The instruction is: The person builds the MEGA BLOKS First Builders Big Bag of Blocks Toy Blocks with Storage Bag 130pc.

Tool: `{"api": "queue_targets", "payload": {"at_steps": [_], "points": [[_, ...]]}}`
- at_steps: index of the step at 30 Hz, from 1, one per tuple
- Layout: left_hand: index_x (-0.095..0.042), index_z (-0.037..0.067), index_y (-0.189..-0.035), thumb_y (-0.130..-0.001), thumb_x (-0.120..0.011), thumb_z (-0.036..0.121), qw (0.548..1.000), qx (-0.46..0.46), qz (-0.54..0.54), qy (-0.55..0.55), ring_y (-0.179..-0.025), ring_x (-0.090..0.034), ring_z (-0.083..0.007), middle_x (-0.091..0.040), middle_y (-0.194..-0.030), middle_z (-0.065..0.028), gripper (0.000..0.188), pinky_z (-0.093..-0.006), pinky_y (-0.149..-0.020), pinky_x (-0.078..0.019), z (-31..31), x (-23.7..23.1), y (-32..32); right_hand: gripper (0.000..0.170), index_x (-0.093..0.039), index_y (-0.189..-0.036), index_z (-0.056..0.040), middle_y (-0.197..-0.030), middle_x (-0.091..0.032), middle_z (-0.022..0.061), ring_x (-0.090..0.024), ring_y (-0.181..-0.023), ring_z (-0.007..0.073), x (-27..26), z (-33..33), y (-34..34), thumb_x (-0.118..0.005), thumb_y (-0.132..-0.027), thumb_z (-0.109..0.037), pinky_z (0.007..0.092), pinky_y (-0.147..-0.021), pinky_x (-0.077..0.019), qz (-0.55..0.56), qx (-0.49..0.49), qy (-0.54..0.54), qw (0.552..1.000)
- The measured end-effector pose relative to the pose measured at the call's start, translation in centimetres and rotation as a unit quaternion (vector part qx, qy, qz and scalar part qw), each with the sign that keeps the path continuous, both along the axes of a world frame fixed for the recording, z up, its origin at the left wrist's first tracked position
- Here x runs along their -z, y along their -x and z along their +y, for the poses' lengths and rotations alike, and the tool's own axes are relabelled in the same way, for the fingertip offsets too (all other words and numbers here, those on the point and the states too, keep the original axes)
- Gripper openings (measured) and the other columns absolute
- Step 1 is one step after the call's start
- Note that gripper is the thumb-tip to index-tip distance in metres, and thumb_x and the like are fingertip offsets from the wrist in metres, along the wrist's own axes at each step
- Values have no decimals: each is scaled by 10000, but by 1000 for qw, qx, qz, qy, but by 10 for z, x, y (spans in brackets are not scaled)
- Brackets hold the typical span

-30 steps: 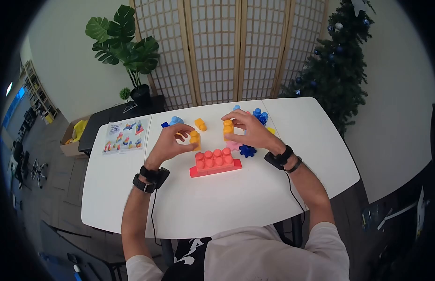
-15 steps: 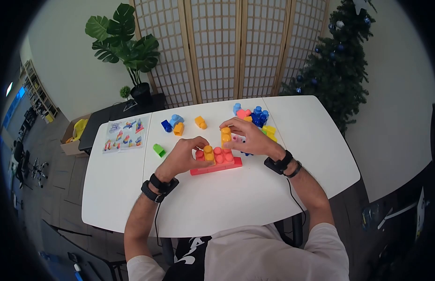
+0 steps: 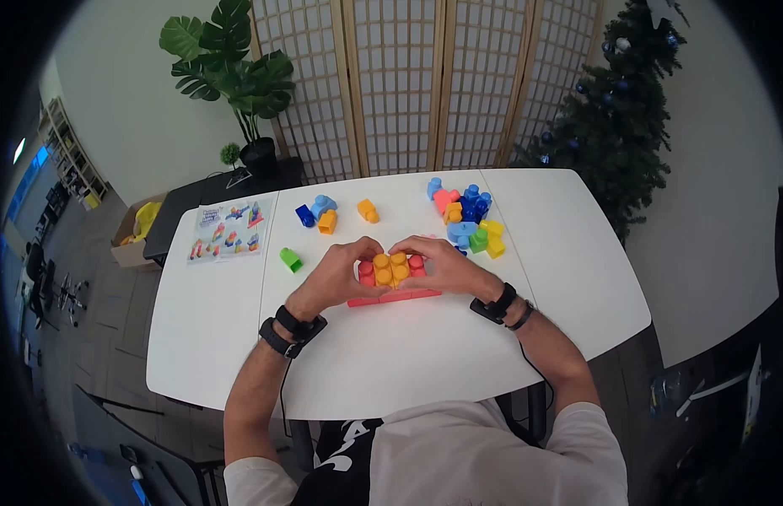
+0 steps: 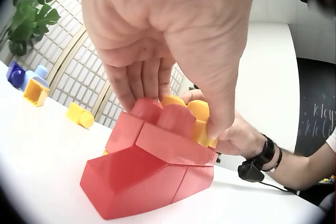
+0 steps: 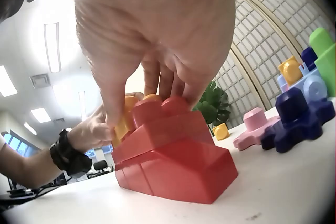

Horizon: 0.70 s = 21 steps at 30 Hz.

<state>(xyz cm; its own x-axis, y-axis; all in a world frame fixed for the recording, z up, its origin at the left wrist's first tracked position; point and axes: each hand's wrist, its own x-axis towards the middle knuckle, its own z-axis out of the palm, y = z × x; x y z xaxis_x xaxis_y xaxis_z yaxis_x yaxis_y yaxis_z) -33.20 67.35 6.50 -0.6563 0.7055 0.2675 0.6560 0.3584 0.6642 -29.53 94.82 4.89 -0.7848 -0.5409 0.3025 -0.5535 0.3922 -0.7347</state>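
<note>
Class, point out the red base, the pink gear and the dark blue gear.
Red base (image 4: 144,188), left wrist view: on its side.
Pink gear (image 5: 255,120), right wrist view: on its stud.
Dark blue gear (image 5: 292,109), right wrist view: on its stud.

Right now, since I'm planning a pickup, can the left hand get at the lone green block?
Probably yes: the lone green block lies near the left hand with nothing visible between them, though that hand grips a yellow block.

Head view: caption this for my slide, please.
Left hand and right hand hold yellow two-stud building blocks side by side atop red blocks.
</note>
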Motion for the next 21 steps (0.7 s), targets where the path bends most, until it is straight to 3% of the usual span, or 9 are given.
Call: {"api": "queue_targets", "payload": {"at_steps": [7, 9, 21], "points": [[-631, 8, -1304, -738, -999, 210, 1000, -11, 26, -1, -1075, -787, -298, -796, -1128, -170, 705, -379, -1003, -607, 2, 5, -1, 613, -636, -1376, -65, -1325, -729, 97, -706, -1212, 268, 1, -2, -2, -922, -880, -285, 392, -1100, -533, -3, 2, -26, 1000], [-631, 6, -1305, -736, -1000, 213, 1000, -11, 27, -3, -1074, -785, -296, -794, -1130, -168, 710, -378, -1000, -607, 3, 8, -1, 632, -636, -1364, -67, -1302, -737, 90, -719, -1186, 271, 5, -2, 0, -934, -866, -318, 387, -1069, -553, 47, 18, -69, 996], [-639, 8, -1313, -753, -1011, 206, 1000, -7, 22, -13, -1100, -780, -272, -785, -1197, -141, 701, -364, -1016, -608, 3, 8, -3, 632, -617, -1354, -75, -1272, -734, 110, -733, -1164, 254, 13, -10, 1, -931, -827, -230, 366, -1017, -583, 24, 15, 3, 1000]]}}
